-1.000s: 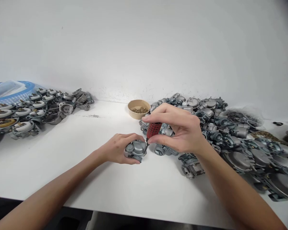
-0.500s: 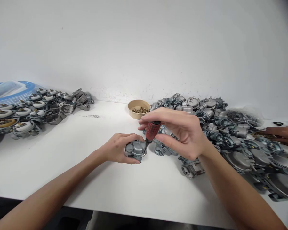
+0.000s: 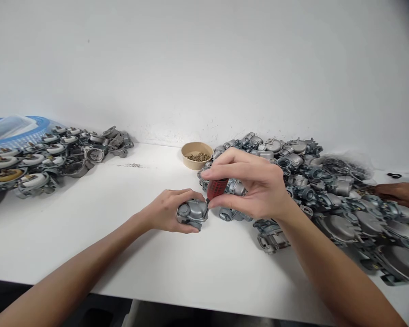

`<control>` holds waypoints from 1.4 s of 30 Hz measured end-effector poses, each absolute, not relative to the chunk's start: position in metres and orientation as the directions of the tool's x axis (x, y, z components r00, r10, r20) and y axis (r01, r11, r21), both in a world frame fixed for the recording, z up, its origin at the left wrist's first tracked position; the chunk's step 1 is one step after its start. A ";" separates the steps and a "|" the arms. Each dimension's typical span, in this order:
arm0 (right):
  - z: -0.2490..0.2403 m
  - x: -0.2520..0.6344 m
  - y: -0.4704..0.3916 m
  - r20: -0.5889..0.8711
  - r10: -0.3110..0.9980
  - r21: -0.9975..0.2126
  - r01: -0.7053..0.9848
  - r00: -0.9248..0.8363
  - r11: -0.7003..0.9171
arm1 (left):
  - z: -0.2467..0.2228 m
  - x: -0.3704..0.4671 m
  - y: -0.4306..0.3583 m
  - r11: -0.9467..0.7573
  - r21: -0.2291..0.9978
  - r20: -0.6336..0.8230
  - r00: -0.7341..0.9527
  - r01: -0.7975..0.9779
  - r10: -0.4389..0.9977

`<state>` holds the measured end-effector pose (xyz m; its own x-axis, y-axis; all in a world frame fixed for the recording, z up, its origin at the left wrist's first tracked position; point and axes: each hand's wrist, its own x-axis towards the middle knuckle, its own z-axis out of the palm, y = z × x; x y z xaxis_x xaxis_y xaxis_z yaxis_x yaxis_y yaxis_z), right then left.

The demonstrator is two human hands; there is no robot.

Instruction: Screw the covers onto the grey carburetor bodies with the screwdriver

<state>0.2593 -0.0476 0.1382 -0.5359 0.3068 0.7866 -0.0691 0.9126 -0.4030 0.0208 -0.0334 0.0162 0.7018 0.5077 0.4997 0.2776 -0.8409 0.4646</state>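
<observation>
A grey metal carburetor (image 3: 195, 210) rests on the white table, gripped around its left side by my left hand (image 3: 168, 211). My right hand (image 3: 252, 181) has its thumb and fingers closed on the red and black handle of a screwdriver (image 3: 217, 188). The tool stands tilted, its shaft pointing down to the right corner of the carburetor. Whether the tip sits in a screw head is too small to tell. More carburetors (image 3: 236, 213) lie just behind and right of the screwdriver.
A tan bowl (image 3: 187, 161) of small brass screws stands at the back. Finished-looking carburetors (image 3: 300, 168) are heaped on the right, near a plastic bag (image 3: 349, 168) and another person's hand (image 3: 400, 193). Open carburetor bodies with white floats (image 3: 34, 159) and a blue basket (image 3: 42, 122) fill the left.
My right hand's fingers have shifted around the screwdriver handle, thumb lower and fingers more curled. My left hand and the carburetor stay in place. The other person's hand has moved slightly.
</observation>
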 end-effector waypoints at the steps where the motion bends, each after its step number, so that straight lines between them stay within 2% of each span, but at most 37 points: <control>1: 0.138 0.259 -0.047 0.793 0.302 -0.387 -0.054 -0.529 0.921 | 0.017 0.021 -0.033 -0.838 0.469 0.494 0.704 0.279 0.511; 6: 0.139 0.261 -0.047 0.715 0.335 -0.504 -0.120 -0.614 0.856 | 0.017 0.021 -0.034 -0.832 0.487 0.489 0.706 0.266 0.512; 11: 0.137 0.259 -0.046 0.791 0.321 -0.404 -0.051 -0.522 0.913 | 0.019 0.021 -0.034 -0.821 0.500 0.465 0.715 0.275 0.522; 17: 0.137 0.260 -0.046 0.721 0.343 -0.518 -0.139 -0.602 0.844 | 0.020 0.021 -0.034 -0.821 0.502 0.469 0.713 0.270 0.521; 22: 0.138 0.260 -0.045 0.801 0.289 -0.369 -0.053 -0.525 0.928 | 0.021 0.021 -0.035 -0.819 0.498 0.460 0.714 0.285 0.528; 28: 0.139 0.264 -0.046 0.683 0.339 -0.515 -0.096 -0.647 0.852 | 0.019 0.021 -0.034 -0.823 0.506 0.472 0.715 0.259 0.516; 33: 0.138 0.262 -0.044 0.784 0.285 -0.344 -0.004 -0.551 0.939 | 0.020 0.021 -0.035 -0.813 0.509 0.449 0.719 0.282 0.530; 35: 0.139 0.262 -0.045 0.768 0.292 -0.361 -0.009 -0.570 0.932 | 0.021 0.021 -0.035 -0.807 0.519 0.442 0.720 0.281 0.535; 39: 0.140 0.264 -0.045 0.709 0.338 -0.483 -0.077 -0.619 0.872 | 0.022 0.021 -0.035 -0.810 0.523 0.450 0.720 0.267 0.528; 42: 0.140 0.263 -0.043 0.765 0.311 -0.407 -0.051 -0.564 0.912 | 0.021 0.021 -0.034 -0.809 0.520 0.447 0.720 0.274 0.531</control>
<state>0.2626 -0.0432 0.1398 -0.5638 0.3107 0.7652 -0.0505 0.9118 -0.4075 0.0208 -0.0343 0.0208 0.7198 0.5313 0.4468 0.2742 -0.8089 0.5201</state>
